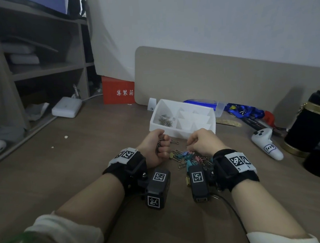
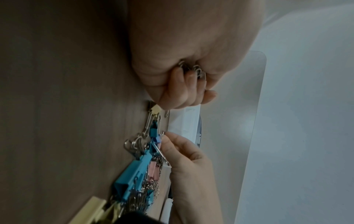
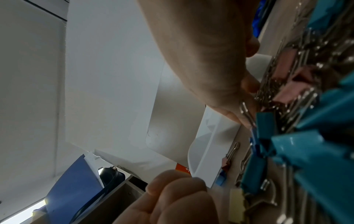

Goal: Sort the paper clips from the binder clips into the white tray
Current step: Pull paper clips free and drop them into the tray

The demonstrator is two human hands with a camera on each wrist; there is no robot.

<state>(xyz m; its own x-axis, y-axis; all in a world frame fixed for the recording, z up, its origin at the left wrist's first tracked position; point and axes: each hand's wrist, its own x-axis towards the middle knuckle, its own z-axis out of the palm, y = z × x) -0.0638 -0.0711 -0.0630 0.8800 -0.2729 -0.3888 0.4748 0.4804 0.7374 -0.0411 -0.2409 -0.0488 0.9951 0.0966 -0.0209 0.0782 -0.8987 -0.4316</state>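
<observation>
Both hands sit low over the desk [image 1: 81,156], forearms running in from the near edge. Left hand [image 1: 154,147] is curled into a fist, knuckles up, with a bunch of paper clips [image 2: 193,70] clutched inside it — their wire ends poke out between the fingers in the left wrist view. Right hand [image 1: 203,143] is bent down over the pile of binder clips [image 1: 189,160], thumb and forefinger pinching a thin wire piece at the pile's far edge; whether that piece is a paper clip or a clip handle, I cannot tell.

Just beyond the hands stands the white tray [image 1: 183,133], its left compartment holding loose paper clips [image 1: 164,120]. A tan board [image 1: 228,75] leans on the wall behind it. To the right lie a black flask [image 1: 310,126] and a white controller [image 1: 266,143] — near the right wrist. Bare desk lies to the left of the left hand.
</observation>
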